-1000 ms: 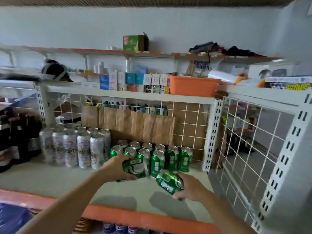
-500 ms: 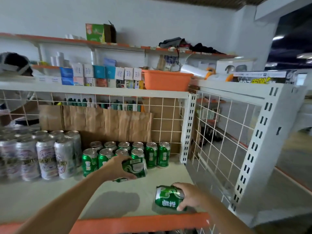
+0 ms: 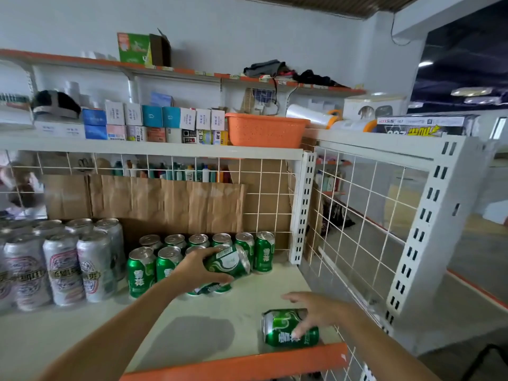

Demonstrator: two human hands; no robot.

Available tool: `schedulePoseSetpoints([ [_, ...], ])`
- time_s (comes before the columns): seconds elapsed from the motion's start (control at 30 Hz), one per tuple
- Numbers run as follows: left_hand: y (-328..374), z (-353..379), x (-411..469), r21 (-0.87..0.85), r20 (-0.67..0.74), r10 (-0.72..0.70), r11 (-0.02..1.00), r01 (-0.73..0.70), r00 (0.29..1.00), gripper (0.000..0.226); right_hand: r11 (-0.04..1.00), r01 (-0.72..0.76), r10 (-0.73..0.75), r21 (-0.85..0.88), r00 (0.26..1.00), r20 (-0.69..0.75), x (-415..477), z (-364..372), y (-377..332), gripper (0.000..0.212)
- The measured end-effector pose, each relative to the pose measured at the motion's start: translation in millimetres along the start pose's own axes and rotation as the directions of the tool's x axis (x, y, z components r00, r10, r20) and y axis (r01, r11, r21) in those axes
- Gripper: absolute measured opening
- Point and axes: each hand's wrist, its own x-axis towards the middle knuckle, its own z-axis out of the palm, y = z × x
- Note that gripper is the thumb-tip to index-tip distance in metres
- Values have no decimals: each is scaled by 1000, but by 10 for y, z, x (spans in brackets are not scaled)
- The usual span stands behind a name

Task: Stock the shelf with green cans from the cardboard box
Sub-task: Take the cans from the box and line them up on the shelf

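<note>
the left hand [image 3: 203, 266] has its fingers and thumb curled round a green can [image 3: 229, 261], holding it tipped on its side just in front of the standing green cans [image 3: 264, 253], which fill two rows at the back of the shelf [image 3: 82, 334], toward its right rear corner. the right hand [image 3: 321, 309] is spread, fingers straight and fanned, over a second green can [image 3: 283, 329] that lies on its side at the shelf's front right corner, right by the orange front edge [image 3: 233, 364]; one fingertip rests on it, nothing curls round it. taller silver cans [image 3: 63, 268] stand along the left. a cardboard sheet [image 3: 170, 202] leans at the back, and a wire side panel [image 3: 357, 229] closes the right end.
</note>
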Motion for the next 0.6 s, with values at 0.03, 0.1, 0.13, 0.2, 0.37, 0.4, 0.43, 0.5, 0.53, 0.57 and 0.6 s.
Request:
schedulePoseSetpoints([
  [0.03,6,11,-3,-16,-1,11,1000,-11,1000,82,999,32,-30,43,998,-62,-14,-4,-54,88],
  [0.1,31,31,-28,-36,5,33,999,-33,999,82,979,115,-81,170,978,-192,-22,-20,-188,98],
  [0.13,45,40,-43,-39,8,43,998,-43,999,83,957,167,-108,236,964,-245,-22,-34,-267,108],
  [0.2,81,56,-67,-35,16,67,997,-67,998,94,903,261,-148,340,934,-325,7,-57,-402,120],
  [0.37,162,110,-88,18,27,147,989,-148,989,82,819,378,-212,431,899,-384,-8,-96,-773,106],
  [0.4,180,113,-91,30,41,161,986,-163,986,81,843,377,-219,383,891,-397,-9,-100,-817,97],
  [0.43,199,113,-94,47,52,173,983,-176,983,81,866,367,-216,338,886,-410,0,-101,-838,85],
  [0.5,233,101,-108,75,64,196,977,-201,978,79,885,355,-208,302,881,-425,23,-94,-843,69],
  [0.53,245,92,-113,82,68,204,974,-209,977,78,885,354,-204,304,880,-430,35,-87,-838,70],
  [0.57,255,84,-121,87,71,213,972,-218,975,76,882,357,-200,308,875,-441,42,-79,-837,73],
  [0.6,267,72,-128,96,69,222,969,-228,973,75,877,367,-201,310,866,-457,59,-73,-827,76],
])
